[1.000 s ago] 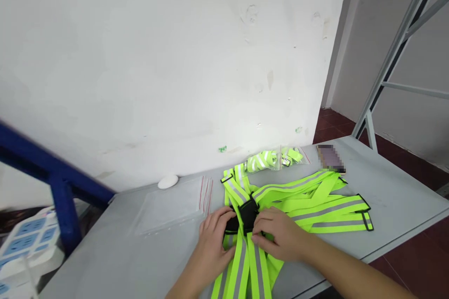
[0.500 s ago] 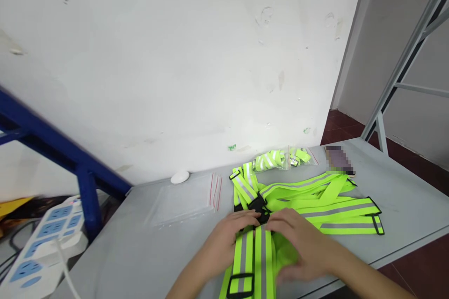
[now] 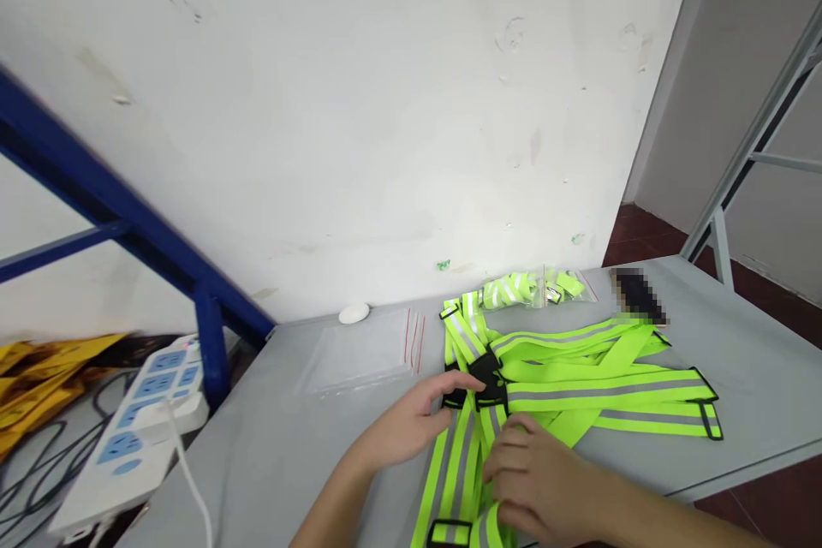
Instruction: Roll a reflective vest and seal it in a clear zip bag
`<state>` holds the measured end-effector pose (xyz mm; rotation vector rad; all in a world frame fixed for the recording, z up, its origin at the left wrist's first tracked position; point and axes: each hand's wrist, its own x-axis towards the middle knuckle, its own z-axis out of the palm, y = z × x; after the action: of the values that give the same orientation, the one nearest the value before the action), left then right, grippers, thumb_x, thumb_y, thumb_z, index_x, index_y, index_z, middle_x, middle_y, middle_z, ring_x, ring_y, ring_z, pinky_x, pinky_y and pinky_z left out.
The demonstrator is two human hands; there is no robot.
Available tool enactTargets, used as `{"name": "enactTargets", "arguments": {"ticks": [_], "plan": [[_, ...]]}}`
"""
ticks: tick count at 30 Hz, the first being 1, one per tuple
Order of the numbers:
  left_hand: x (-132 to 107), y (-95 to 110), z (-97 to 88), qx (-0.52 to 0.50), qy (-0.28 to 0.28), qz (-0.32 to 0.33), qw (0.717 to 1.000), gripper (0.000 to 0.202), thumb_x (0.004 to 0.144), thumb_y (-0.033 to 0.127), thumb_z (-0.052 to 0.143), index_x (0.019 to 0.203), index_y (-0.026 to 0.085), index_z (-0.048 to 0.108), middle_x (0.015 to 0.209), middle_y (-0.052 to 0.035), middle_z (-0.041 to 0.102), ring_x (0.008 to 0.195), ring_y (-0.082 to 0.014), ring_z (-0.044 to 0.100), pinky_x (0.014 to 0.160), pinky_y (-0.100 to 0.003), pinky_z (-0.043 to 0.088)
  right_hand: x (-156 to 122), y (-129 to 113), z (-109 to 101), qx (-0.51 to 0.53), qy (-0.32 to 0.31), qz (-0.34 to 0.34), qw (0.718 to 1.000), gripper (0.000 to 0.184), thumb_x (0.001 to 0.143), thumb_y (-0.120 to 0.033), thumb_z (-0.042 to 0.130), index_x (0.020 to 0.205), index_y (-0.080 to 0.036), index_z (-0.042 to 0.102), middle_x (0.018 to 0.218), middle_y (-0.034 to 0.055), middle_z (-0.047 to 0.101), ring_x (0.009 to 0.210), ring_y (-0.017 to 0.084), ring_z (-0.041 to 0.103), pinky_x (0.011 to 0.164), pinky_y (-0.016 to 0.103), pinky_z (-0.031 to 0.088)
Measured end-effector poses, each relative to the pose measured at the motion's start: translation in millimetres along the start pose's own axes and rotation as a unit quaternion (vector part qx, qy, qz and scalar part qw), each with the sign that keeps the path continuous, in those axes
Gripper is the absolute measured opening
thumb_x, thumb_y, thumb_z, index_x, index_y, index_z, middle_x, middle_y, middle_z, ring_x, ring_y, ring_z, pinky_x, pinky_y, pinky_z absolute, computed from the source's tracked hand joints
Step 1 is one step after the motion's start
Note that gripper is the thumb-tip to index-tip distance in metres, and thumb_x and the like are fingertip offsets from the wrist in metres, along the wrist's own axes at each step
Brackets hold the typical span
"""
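A neon-yellow reflective strap vest [image 3: 597, 392] with grey stripes lies spread on the table, its straps crossing at black joining pieces [image 3: 491, 381]. My left hand [image 3: 411, 419] rests at the left of these pieces. Its index finger reaches onto the black part, and the thumb sits lower, apart from it. Lower right, my right hand [image 3: 539, 475] has its fingers curled round a strap beside the vertical straps; part of that strap is hidden under the hand. A black slide buckle [image 3: 449, 533] shows at the bottom edge.
Clear zip bags [image 3: 363, 355] with red seals lie left of the vest. Behind are a white rounded object [image 3: 354, 313] and bagged neon straps [image 3: 510, 290]. A blurred phone-like object [image 3: 639, 295] lies at right. A power strip [image 3: 138, 428] and blue frame [image 3: 209, 325] stand left.
The view has swung left. My left hand has loosened from the straps, its index finger now on the black piece. My right hand has moved down along the straps and curled its fingers.
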<state>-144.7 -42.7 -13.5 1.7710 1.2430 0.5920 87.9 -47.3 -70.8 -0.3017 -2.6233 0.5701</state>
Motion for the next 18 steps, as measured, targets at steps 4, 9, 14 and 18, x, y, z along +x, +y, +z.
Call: {"name": "enactTargets", "arguments": {"ticks": [4,9,14,18], "plan": [[-3,11,10.9,0.108,-0.022,0.068,0.992,0.059,0.066,0.006,0.049,0.119,0.029,0.062,0.13,-0.004,0.059,0.126,-0.0251,0.049,0.106,-0.044,0.041,23,-3,-28,0.196,0.135,0.144,0.961,0.026,0.097,-0.033,0.035,0.084,-0.021,0.054,0.081,0.0034,0.061,0.077,0.017,0.055,0.074,0.031,0.043],[9,24,25.2,0.203,-0.007,0.067,0.977,0.059,0.064,0.031,0.077,0.121,0.03,0.06,0.129,-0.0059,0.058,0.126,-0.0353,0.046,0.105,-0.053,0.04,70,25,-50,0.372,0.255,0.278,0.848,0.029,0.097,-0.042,0.039,0.087,-0.021,0.056,0.08,-0.0006,0.058,0.075,0.016,0.053,0.068,0.027,0.045],[41,10,42.3,0.071,0.099,-0.013,0.992,0.028,0.089,0.044,0.052,0.094,0.022,0.068,0.098,-0.0045,0.069,0.097,-0.0272,0.062,0.086,-0.041,0.051,79,64,-47,0.349,0.254,0.32,0.843,0.023,0.095,-0.035,0.043,0.1,-0.02,0.06,0.085,0.0008,0.06,0.081,0.018,0.057,0.076,0.033,0.048],[51,-6,56.1,-0.007,0.185,-0.041,0.982,0.033,0.087,0.049,0.053,0.089,0.018,0.066,0.088,-0.0057,0.069,0.092,-0.0282,0.063,0.08,-0.039,0.053,62,68,-48,0.308,0.264,0.314,0.859,0.031,0.098,-0.036,0.039,0.119,-0.02,0.054,0.096,0.0041,0.06,0.088,0.018,0.058,0.082,0.036,0.048]]}}
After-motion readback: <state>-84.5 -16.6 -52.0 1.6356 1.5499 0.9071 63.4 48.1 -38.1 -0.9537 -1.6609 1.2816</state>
